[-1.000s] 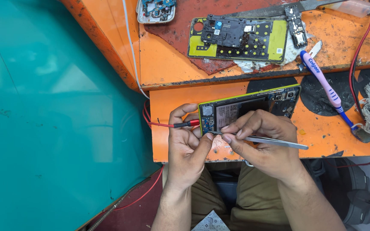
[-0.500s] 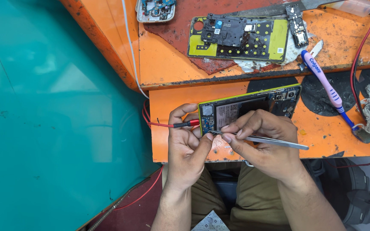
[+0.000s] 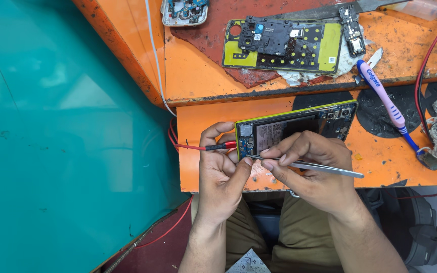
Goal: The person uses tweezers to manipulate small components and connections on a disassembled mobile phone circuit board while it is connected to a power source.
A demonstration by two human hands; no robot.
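Opened phone (image 3: 299, 126), back cover off, lying flat on lower orange bench shelf (image 3: 390, 167), centre frame. Left hand (image 3: 221, 172) at phone's left end, fingers curled round red probe (image 3: 218, 147) w/ tip at blue sub-board. Right hand (image 3: 312, 167) just beside, fingers pinched narrow on metal tweezers (image 3: 309, 166), tips at phone's lower left edge. Upper shelf, top centre: yellow-green back cover (image 3: 324, 50) w/ black board on it. Toothbrush (image 3: 388, 103) right of phone, purple-white, lying diagonal.
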